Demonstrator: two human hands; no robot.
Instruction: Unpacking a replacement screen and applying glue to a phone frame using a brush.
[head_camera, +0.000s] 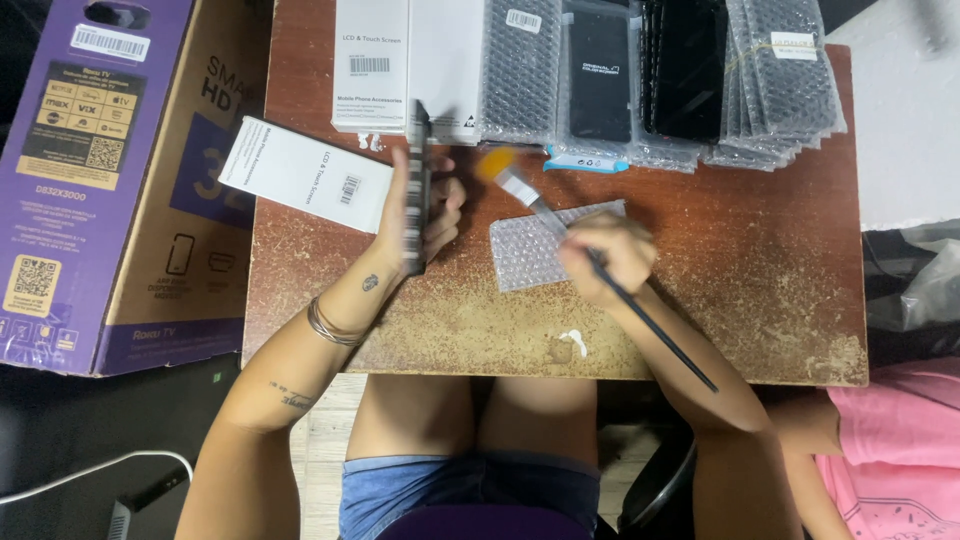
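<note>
My left hand (425, 205) holds a thin dark phone screen (416, 190) upright on its edge above the worn brown table (750, 300). My right hand (605, 258) grips a long black-handled brush (640, 310) like a pen. Its orange bristles (492, 163) point up and left, close to the screen but apart from it. A sheet of bubble wrap (530, 245) lies flat on the table under the brush and right hand.
A white flat box (305, 175) lies left of my left hand. Along the far edge stand white boxes (405, 60) and several bubble-wrapped screens (700, 80). A large purple and brown carton (110, 180) sits at the left. A person in pink (890, 450) is at the lower right.
</note>
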